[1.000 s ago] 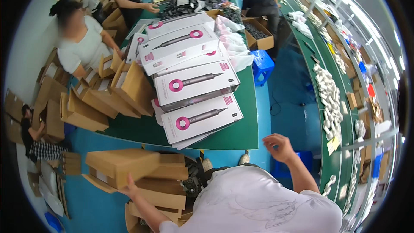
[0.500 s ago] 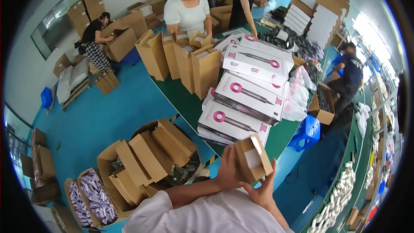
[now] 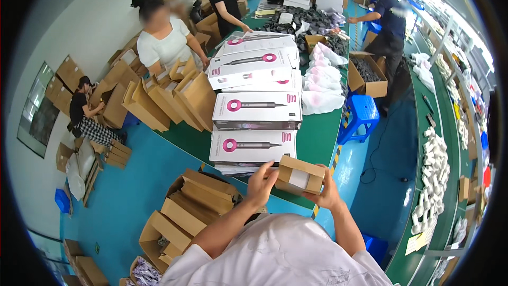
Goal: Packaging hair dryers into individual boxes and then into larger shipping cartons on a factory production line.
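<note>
Just past my body, at the near end of the green table, I have a small brown cardboard box (image 3: 287, 165) between my hands. Its end faces me with the flaps folded partway, and a white surface (image 3: 300, 179) shows inside. My left hand (image 3: 261, 185) is against the box's left side, fingers curved. Around the right side and lower corner wraps my right hand (image 3: 327, 193), its thumb beneath. Right beyond the box lies a white printed hair-dryer carton (image 3: 253, 146), the nearest of a stack, each with a pink and grey picture on top.
Upright brown sleeves (image 3: 194, 98) stand left of the stack; bagged pink items (image 3: 323, 85) lie to its right. Big cartons (image 3: 182, 217) sit on the floor at my left. A blue stool (image 3: 360, 116) and a long bench of white parts (image 3: 434, 175) are rightward. Several people work nearby.
My view has turned right, so the stack now lies straight ahead. The small box has tilted from upright to lying more sideways, and my left hand has shifted down its left side.
</note>
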The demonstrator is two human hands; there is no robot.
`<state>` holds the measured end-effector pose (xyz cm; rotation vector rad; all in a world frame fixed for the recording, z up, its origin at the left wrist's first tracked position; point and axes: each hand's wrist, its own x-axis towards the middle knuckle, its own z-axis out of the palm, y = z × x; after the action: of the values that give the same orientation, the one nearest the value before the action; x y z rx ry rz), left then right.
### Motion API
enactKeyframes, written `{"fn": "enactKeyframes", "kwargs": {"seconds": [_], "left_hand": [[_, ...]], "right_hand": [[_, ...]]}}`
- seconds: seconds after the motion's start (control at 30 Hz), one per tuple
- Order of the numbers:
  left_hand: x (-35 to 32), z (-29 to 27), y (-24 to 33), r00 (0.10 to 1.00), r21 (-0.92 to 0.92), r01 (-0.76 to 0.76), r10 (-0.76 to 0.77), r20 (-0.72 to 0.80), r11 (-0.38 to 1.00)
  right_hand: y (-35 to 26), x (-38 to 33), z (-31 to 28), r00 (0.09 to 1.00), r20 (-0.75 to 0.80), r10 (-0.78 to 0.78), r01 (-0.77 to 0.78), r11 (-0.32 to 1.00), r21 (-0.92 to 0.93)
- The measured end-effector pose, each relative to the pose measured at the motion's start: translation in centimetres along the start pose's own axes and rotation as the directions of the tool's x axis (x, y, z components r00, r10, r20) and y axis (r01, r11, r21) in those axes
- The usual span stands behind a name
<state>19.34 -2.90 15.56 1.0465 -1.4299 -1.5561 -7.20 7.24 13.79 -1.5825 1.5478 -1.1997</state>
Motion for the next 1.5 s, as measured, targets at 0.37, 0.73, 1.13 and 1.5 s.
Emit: {"fn": "enactKeyframes", "kwargs": {"seconds": [0.37,0.73,1.13,1.5], "left_hand": [[7.6,0.6,6.3,0.933,0.668,-0.159,-0.11,0.342,0.727],[6.8,1.9,8.3,0.968,0.795,-0.163,-0.06,0.242,0.584],[6.7,-0.6,4.2,0.989,0.568,-0.062,-0.027,0.146,0.821],[6.4,-0.3,4.2,0.997,0.567,-0.069,0.031,0.076,0.821]], "right_hand": [[-6.5,0.8,-1.8,0.902,-0.124,0.414,-0.395,0.906,0.153],[-11.2,4.9,-0.5,0.828,-0.232,0.51,-0.56,0.761,-0.327],[-13.0,8.1,-1.0,0.781,-0.137,0.61,-0.579,0.623,-0.525],[-10.5,5.4,0.9,0.862,-0.314,0.398,-0.502,0.759,-0.415]]}}
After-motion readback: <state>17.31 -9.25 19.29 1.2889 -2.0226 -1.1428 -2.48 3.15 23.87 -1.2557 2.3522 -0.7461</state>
